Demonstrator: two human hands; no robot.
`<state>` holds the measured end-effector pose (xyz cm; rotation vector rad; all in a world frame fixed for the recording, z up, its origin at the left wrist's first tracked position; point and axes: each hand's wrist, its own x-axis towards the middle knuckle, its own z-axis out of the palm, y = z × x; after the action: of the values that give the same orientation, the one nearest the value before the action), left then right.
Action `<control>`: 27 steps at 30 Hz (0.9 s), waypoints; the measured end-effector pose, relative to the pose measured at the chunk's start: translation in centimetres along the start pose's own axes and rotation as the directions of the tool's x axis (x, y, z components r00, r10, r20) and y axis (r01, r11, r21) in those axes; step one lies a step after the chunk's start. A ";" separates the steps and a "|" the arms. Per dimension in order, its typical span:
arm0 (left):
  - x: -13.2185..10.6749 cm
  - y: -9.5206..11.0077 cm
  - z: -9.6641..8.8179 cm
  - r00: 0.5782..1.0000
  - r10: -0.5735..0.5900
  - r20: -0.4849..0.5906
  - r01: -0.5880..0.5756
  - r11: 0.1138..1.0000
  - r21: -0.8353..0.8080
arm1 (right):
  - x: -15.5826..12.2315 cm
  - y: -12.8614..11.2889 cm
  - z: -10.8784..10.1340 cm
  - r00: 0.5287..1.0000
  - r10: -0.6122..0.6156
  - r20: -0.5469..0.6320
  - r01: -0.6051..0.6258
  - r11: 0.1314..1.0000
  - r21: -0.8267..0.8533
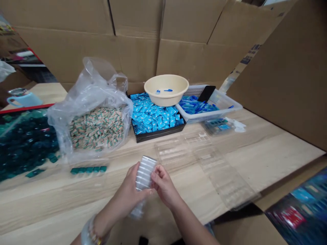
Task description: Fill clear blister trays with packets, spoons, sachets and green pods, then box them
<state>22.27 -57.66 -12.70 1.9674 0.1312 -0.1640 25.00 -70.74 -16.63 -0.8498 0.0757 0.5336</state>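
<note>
My left hand (131, 190) and my right hand (163, 185) both grip a stack of clear ribbed plastic trays (143, 177), held upright just above the wooden table (268, 160). The left hand's fingers wrap the stack's left side; the right hand's fingers pinch its right edge. More clear plastic trays (224, 177) lie flat on the table to the right of my hands. A short row of teal packets (88, 169) sits in a clear tray to the left.
A clear bag of small packets (97, 127), a black tray of blue packets (155, 117), a cream bowl (166, 89) and a white basket of blue items (204, 105) stand at the back. Dark teal packets (22, 146) pile at left. Cardboard walls surround the table.
</note>
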 end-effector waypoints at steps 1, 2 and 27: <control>0.1 0.0 -0.1 1.000 -0.010 0.009 0.010 1.000 -0.013 | 0.4 0.3 0.2 1.000 0.012 0.028 -0.013 0.999 0.048; 0.2 0.0 -0.3 1.000 -0.020 0.018 0.020 0.999 -0.029 | 0.7 0.5 0.1 0.999 0.023 0.046 -0.027 0.996 0.083; -4.1 0.9 -1.5 0.999 -0.037 -0.036 0.038 0.999 0.026 | -9.0 -2.9 -6.5 0.769 -0.140 -0.623 -0.076 0.948 -0.308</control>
<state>18.44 -56.65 -10.59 1.9954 0.1905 -0.1557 19.53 -80.86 -16.46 -1.3270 0.6208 0.1964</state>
